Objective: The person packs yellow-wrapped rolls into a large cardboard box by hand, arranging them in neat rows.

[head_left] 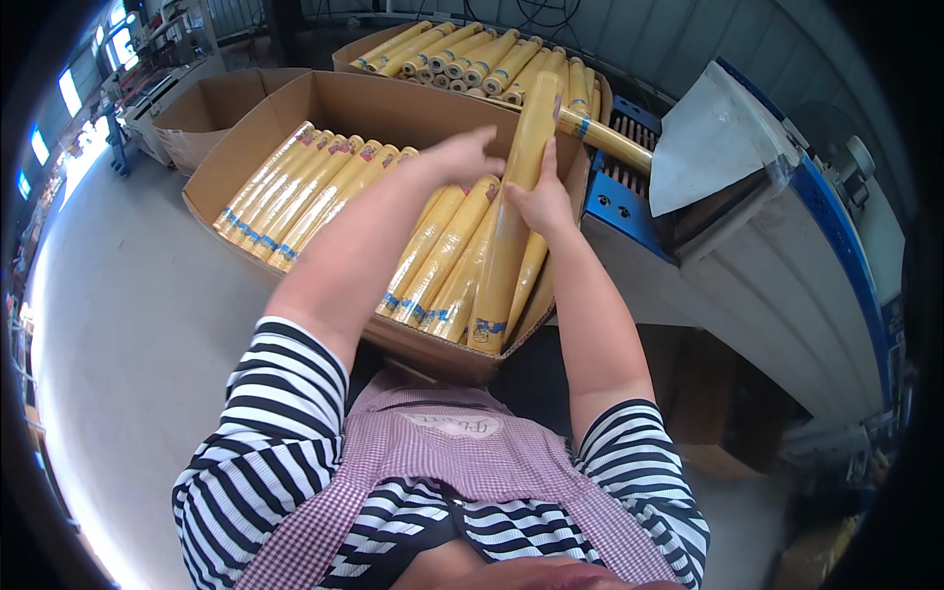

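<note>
A long yellow roll (521, 167) in clear wrap stands tilted at the right end of a cardboard box, its lower end inside. My right hand (544, 202) is closed around its upper half, thumb on the near side, other fingers partly hidden. Just left of that roll, my left hand (467, 155) reaches over the box with fingers stretched and apart, holding nothing. Below it, several similar yellow rolls (447, 246) with blue-printed lower ends lie side by side in the box (236, 157). More wrapped rolls (305, 187) fill its left part.
Behind, another box holds a pile of yellow rolls (462, 59). A single roll (610, 143) lies at the blue-and-grey machine (787, 246) on the right, near a hanging white sheet (718, 138). An open carton (211, 108) stands at the far left, on grey floor (128, 295).
</note>
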Motion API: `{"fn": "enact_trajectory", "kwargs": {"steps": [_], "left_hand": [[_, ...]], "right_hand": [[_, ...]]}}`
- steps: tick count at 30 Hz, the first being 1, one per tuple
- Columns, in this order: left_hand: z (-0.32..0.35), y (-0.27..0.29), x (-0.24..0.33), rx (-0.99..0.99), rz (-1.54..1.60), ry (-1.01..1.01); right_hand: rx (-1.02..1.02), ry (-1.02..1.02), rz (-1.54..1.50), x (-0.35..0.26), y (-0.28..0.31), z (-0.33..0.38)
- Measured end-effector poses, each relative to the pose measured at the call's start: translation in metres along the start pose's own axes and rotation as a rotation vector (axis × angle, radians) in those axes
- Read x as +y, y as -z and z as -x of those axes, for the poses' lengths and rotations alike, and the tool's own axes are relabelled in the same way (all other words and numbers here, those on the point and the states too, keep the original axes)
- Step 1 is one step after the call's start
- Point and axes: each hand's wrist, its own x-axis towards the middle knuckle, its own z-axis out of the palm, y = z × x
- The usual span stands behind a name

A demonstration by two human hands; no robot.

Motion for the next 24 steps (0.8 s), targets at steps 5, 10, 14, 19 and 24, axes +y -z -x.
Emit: {"fn": "enact_trajectory", "kwargs": {"steps": [5,10,14,19,24], "left_hand": [[0.008,-0.151,-0.078,-0.385,0.006,0.122],[0.034,-0.181,-0.002,-0.549,-0.427,-0.078],[0.049,-0.18,-0.011,-0.544,-0.464,-0.144],[0.047,-0.175,-0.012,-0.556,-0.392,-0.198],[0.003,-0.137,-0.066,-0.272,0.227,0.178]], "right_hand": [[-0.295,-0.399,0.352,0.07,-0.062,-0.039],[-0.812,-0.158,0.739,0.122,-0.083,-0.073],[-0.023,-0.051,0.607,0.08,-0.023,-0.149],[0.196,-0.092,0.997,0.134,0.045,-0.235],[0.016,-0.062,0.842,0.142,0.049,-0.259]]}}
